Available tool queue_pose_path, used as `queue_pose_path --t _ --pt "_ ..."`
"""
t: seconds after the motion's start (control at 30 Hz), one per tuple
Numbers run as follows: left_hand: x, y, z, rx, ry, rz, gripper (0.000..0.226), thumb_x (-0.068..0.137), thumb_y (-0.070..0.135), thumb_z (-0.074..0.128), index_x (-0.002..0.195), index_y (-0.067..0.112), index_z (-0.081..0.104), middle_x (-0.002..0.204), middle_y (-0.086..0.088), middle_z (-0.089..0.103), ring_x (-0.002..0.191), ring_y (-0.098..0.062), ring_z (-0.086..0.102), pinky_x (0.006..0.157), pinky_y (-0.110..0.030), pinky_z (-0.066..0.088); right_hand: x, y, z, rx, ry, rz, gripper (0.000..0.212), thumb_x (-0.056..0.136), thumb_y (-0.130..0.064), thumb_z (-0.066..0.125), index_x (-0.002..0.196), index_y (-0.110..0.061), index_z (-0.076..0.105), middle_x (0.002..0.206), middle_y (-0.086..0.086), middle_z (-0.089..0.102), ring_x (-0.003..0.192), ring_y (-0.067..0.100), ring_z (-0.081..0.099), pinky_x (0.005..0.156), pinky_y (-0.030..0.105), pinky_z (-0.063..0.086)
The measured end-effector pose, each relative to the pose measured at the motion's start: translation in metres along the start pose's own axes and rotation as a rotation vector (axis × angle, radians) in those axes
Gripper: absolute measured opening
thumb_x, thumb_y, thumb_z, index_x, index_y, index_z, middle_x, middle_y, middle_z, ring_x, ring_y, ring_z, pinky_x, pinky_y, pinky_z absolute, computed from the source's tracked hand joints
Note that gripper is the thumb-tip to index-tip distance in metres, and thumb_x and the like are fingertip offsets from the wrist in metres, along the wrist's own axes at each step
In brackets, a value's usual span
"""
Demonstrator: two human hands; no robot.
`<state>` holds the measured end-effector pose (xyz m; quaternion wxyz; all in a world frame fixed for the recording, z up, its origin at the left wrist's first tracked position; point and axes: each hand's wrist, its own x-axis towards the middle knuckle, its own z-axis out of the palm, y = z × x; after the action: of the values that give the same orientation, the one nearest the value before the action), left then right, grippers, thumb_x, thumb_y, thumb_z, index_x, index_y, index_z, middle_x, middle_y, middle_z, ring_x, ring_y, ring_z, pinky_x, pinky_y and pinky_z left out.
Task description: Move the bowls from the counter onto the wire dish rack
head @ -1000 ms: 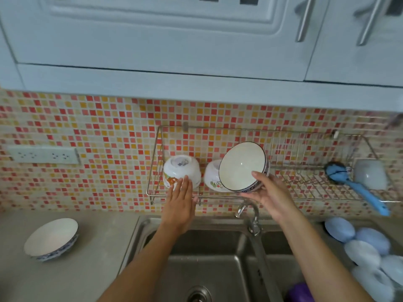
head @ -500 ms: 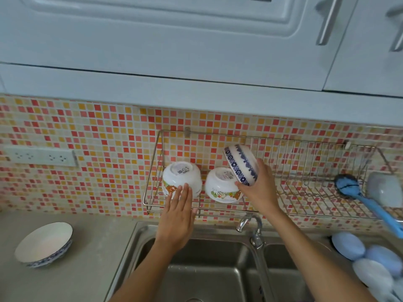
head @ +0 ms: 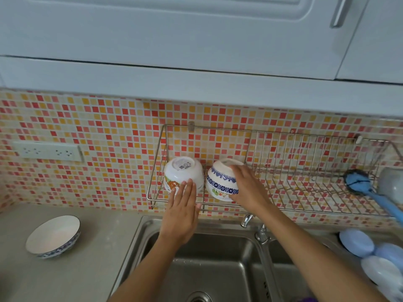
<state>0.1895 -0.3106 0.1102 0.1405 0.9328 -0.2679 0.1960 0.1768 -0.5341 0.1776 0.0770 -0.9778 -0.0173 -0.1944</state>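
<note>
A wire dish rack (head: 283,209) hangs on the tiled wall above the sink. At its left end a white bowl with an orange print (head: 182,174) rests upside down. My left hand (head: 182,211) lies flat, fingers together, touching that bowl's lower front. To its right, a blue-patterned bowl (head: 220,182) sits upside down over a second printed bowl, whose rim (head: 221,196) shows beneath. My right hand (head: 248,188) grips the blue-patterned bowl from the right side. Another blue-rimmed white bowl (head: 53,235) stands upright on the counter at the left.
A blue dish brush (head: 370,189) and a pale cup (head: 392,184) occupy the rack's right end. Below are a double steel sink (head: 213,262) with a tap (head: 260,233), and several pale blue dishes (head: 370,256) at the right. Cabinets hang overhead; a socket strip (head: 46,151) is at left.
My right hand has turned the blue-patterned bowl from facing me to upside down and lowered it over the second printed bowl on the rack. My left hand stayed at the left bowl.
</note>
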Motion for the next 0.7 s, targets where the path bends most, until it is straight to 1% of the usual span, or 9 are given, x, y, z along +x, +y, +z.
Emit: queue_pose_path --t 0.1,0.17,0.27,0.4,0.47,0.53,0.6,0.7 --pt "0.000 0.001 -0.002 -0.016 0.001 -0.001 0.063 0.097 0.051 -0.002 0.149 0.015 0.001 0.157 0.001 -0.005 0.144 -0.019 -0.010 0.114 -0.033 -0.013 0.004 0.003 0.001 -0.061 -0.058 -0.042 0.090 0.075 -0.019 0.076 0.149 -0.021 0.025 0.151 0.001 0.028 0.143 0.023 0.024 0.085 0.041 0.057" --pt "0.001 0.002 -0.002 -0.026 -0.005 0.001 0.066 0.094 0.054 -0.007 0.149 0.016 -0.002 0.156 0.002 -0.009 0.144 -0.017 -0.013 0.114 -0.033 -0.014 0.005 0.005 0.001 -0.049 -0.081 -0.046 0.090 0.074 -0.016 0.077 0.148 -0.020 0.026 0.151 0.002 0.028 0.143 0.023 0.024 0.085 0.042 0.057" --pt "0.001 0.002 -0.002 -0.008 -0.015 -0.005 0.070 0.092 0.059 -0.008 0.148 0.017 -0.005 0.156 0.003 -0.013 0.144 -0.016 -0.015 0.114 -0.035 -0.013 0.004 0.008 0.001 0.018 -0.114 -0.014 0.095 0.072 -0.013 0.079 0.149 -0.020 0.026 0.151 0.003 0.027 0.142 0.023 0.025 0.096 0.044 0.051" --pt "0.003 0.002 -0.003 0.030 -0.049 -0.022 0.076 0.088 0.066 -0.007 0.147 0.018 -0.011 0.155 0.002 -0.018 0.142 -0.017 -0.021 0.112 -0.035 -0.019 0.001 0.009 0.000 0.122 -0.116 0.007 0.097 0.070 -0.012 0.083 0.149 -0.021 0.028 0.154 0.001 0.025 0.143 0.021 0.025 0.108 0.041 0.041" --pt "0.003 0.002 -0.003 0.054 -0.051 -0.024 0.077 0.089 0.067 -0.003 0.148 0.018 -0.010 0.155 0.002 -0.018 0.142 -0.018 -0.020 0.112 -0.034 -0.020 0.000 0.010 -0.001 0.165 -0.121 0.013 0.097 0.070 -0.012 0.083 0.150 -0.022 0.029 0.155 0.000 0.025 0.144 0.021 0.023 0.111 0.039 0.035" --pt "0.003 0.003 -0.002 0.068 -0.054 -0.030 0.078 0.090 0.067 0.001 0.149 0.016 -0.005 0.156 0.001 -0.013 0.142 -0.019 -0.016 0.111 -0.034 -0.020 -0.002 0.012 0.000 0.212 -0.134 0.022 0.097 0.070 -0.010 0.083 0.150 -0.023 0.030 0.157 -0.001 0.023 0.146 0.021 0.021 0.113 0.038 0.031" --pt "0.003 0.004 -0.001 0.064 -0.048 -0.036 0.080 0.090 0.068 0.000 0.149 0.016 -0.001 0.156 0.001 -0.008 0.143 -0.020 -0.013 0.112 -0.034 -0.018 -0.004 0.013 -0.001 0.263 -0.159 0.043 0.094 0.072 -0.007 0.081 0.150 -0.025 0.032 0.159 -0.002 0.020 0.147 0.021 0.018 0.114 0.038 0.028" --pt "0.003 0.004 -0.002 0.048 -0.054 -0.037 0.080 0.086 0.068 -0.007 0.148 0.018 -0.010 0.154 0.003 -0.019 0.141 -0.018 -0.022 0.111 -0.034 -0.021 -0.006 0.015 -0.002 0.285 -0.198 0.070 0.084 0.080 -0.004 0.073 0.151 -0.025 0.032 0.162 -0.003 0.017 0.150 0.019 0.011 0.117 0.040 0.023"
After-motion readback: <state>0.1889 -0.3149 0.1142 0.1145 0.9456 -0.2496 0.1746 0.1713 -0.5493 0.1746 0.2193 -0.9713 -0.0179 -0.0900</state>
